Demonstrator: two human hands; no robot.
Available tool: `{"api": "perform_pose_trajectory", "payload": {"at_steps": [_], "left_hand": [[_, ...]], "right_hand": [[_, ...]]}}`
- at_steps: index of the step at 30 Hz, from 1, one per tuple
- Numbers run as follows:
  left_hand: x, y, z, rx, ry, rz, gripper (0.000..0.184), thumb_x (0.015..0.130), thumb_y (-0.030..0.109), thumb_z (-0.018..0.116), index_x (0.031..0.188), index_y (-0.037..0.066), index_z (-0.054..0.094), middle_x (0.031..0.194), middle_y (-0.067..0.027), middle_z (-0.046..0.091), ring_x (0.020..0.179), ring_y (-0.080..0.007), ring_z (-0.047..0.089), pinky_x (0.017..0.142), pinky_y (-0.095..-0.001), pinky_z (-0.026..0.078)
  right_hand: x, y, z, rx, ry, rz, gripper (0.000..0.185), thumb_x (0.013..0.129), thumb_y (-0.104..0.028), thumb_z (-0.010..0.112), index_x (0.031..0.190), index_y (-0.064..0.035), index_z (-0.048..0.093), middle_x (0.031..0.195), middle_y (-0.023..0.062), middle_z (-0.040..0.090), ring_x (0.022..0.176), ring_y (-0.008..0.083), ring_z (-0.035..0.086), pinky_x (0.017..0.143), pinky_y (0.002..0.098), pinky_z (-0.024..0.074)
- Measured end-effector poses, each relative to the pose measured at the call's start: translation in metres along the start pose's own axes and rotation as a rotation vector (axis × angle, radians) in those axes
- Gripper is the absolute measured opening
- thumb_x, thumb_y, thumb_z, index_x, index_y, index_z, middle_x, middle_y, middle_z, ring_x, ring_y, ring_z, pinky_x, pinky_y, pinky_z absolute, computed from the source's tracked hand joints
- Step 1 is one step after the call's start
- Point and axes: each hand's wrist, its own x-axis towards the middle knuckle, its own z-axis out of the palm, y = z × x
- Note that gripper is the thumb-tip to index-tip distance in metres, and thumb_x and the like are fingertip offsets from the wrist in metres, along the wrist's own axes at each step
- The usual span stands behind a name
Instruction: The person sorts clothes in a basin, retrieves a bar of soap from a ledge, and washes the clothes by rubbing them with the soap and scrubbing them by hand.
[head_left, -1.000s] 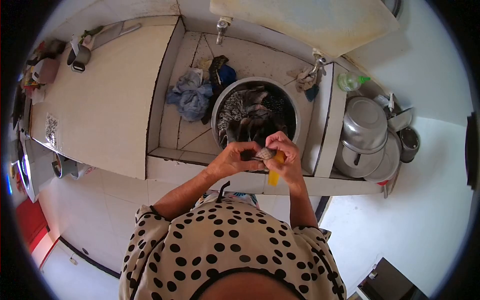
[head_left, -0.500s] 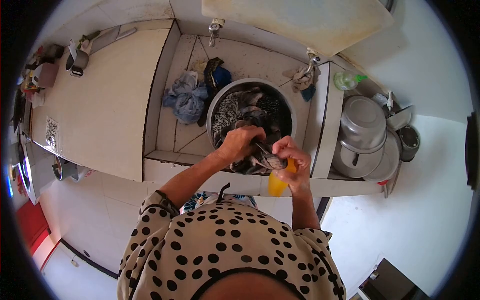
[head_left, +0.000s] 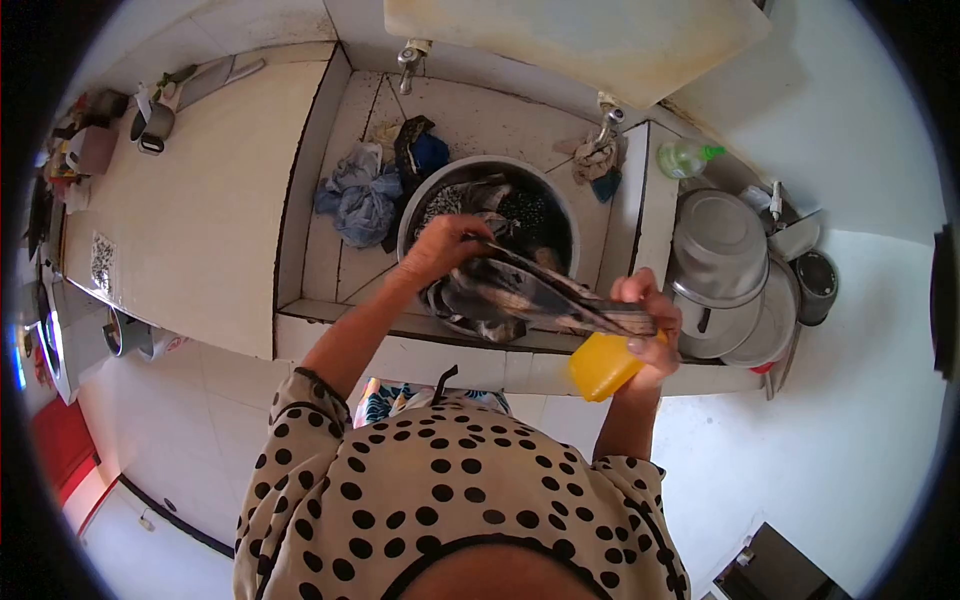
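A dark patterned garment is stretched between my two hands above a round metal basin. My left hand pinches its upper left end over the basin's near-left side. At the right, my right hand grips the other end, outside the rim. Below those right-hand fingers, a yellow block-like object rests against the palm; its exact kind I cannot make out. More dark and grey patterned cloth lies wet inside the basin, in dark water.
The basin stands in a tiled sink with two taps, one being the left tap. Bunched blue cloth lies left of it. Rags sit at the right wall. A green-capped bottle and metal pots stand further right.
My right hand has moved right and slightly down with the yellow object, drawing the garment out taut. My left hand has shifted a little left and up.
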Motion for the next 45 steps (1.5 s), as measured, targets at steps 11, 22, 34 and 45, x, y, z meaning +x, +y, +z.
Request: {"api": "perform_pose_trajectory", "payload": {"at_steps": [11, 22, 34, 45], "left_hand": [[-0.024, 0.158, -0.078, -0.742, 0.237, -0.054, 0.016, 0.087, 0.015, 0.066, 0.078, 0.004, 0.06, 0.071, 0.0042, 0.058, 0.069, -0.0034, 0.053, 0.059, -0.0203, 0.043], [-0.038, 0.184, -0.015, 0.141, 0.161, 0.167, 0.031, 0.076, 0.015, 0.072, 0.101, 0.003, 0.059, 0.084, -0.0109, 0.064, 0.069, -0.0232, 0.06, 0.065, -0.035, 0.049], [-0.075, 0.046, 0.012, 0.065, 0.066, -0.081, 0.062, 0.067, 0.025, 0.083, 0.118, 0.004, 0.057, 0.096, -0.0137, 0.067, 0.085, -0.0242, 0.064, 0.074, -0.0358, 0.05], [-0.085, 0.039, -0.017, -0.781, 0.021, -0.225, 0.036, 0.082, 0.009, 0.07, 0.115, 0.004, 0.058, 0.101, -0.0072, 0.065, 0.087, -0.0178, 0.063, 0.078, -0.0304, 0.051]], "right_hand": [[0.019, 0.01, -0.017, -0.023, 0.074, 0.135, 0.04, 0.06, -0.002, 0.066, 0.1, -0.0063, 0.063, 0.108, 0.0119, 0.056, 0.082, 0.0182, 0.058, 0.071, 0.0303, 0.0535], [0.033, 0.036, 0.049, -0.328, -0.264, 0.431, 0.055, 0.065, -0.001, 0.065, 0.118, -0.0033, 0.055, 0.112, 0.0076, 0.058, 0.08, 0.0125, 0.058, 0.069, 0.025, 0.0477], [0.018, 0.027, 0.035, -0.464, -0.118, 0.403, 0.032, 0.062, -0.016, 0.071, 0.088, 0.0002, 0.065, 0.079, 0.0015, 0.061, 0.07, 0.0091, 0.056, 0.063, 0.0216, 0.0429], [0.062, -0.018, 0.057, 0.131, 0.238, 0.304, 0.046, 0.073, -0.014, 0.066, 0.116, -0.0068, 0.051, 0.099, 0.0108, 0.06, 0.084, 0.0244, 0.061, 0.058, 0.0331, 0.0468]]}}
